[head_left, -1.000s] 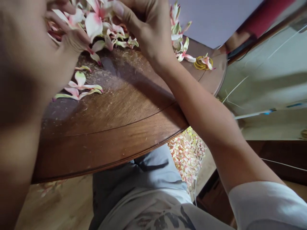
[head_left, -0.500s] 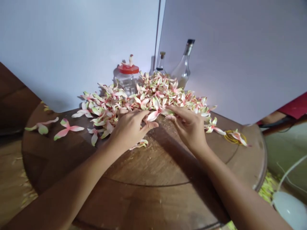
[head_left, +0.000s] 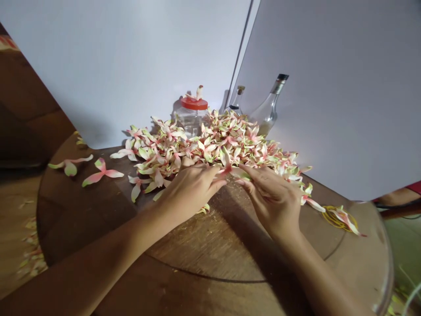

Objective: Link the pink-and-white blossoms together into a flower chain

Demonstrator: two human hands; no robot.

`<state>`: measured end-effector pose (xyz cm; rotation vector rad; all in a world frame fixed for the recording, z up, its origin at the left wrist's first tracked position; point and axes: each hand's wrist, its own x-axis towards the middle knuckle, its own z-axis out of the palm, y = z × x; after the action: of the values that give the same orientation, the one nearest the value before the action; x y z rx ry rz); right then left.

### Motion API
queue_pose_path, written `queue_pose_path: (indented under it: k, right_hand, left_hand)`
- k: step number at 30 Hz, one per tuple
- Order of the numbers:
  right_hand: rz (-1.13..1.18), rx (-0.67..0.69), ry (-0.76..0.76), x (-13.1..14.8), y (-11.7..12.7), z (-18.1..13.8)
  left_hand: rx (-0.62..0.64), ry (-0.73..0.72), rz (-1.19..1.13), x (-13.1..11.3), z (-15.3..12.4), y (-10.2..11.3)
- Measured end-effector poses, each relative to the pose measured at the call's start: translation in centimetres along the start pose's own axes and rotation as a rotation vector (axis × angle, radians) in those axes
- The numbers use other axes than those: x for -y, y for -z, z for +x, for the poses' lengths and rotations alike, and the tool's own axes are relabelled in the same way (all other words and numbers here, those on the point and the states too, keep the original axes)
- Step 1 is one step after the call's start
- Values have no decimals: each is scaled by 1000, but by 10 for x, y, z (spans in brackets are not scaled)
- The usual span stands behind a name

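A pink and white three-petalled flower [head_left: 226,169] with green-tinged tips is held between my two hands, above the table's middle. My left hand [head_left: 192,188] pinches its left petal between thumb and fingers. On the other side, my right hand [head_left: 274,197] grips the right petal the same way. The third petal points up and away from me. Just beyond my fingers lies a heap of similar flowers [head_left: 230,136]. Another flower [head_left: 204,209] lies partly hidden below my left wrist.
A red-lidded jar [head_left: 192,123] and two glass bottles, a small one [head_left: 236,106] and a taller leaning one [head_left: 270,105], stand behind the heap. Loose flowers [head_left: 102,172] lie on the round wooden table [head_left: 204,250]. Yellow rubber bands [head_left: 330,218] sit right. A person's arm [head_left: 396,196] shows at the right edge.
My left thumb and fingers have come together on the flower's left petal; they were apart before. The view has turned, so everything appears shifted right and slightly lower.
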<state>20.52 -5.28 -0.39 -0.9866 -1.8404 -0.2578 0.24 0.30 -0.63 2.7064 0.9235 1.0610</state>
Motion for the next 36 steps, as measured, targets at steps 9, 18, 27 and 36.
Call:
queue_pose_path:
  k: [9,18,27,36]
  right_hand:
    - [20,21,-74,3,0,2]
    - [76,3,-181,1,-2,0]
    - [420,-116,-608,4,-6,0]
    - [360,138,-581,0,4,6]
  left_hand:
    - [-31,53,-141,-1,2,0]
    - [-143,273,-423,-5,4,10]
    - [-95,283,-497,-6,1,6]
    - [50,217,-522,-7,3,18]
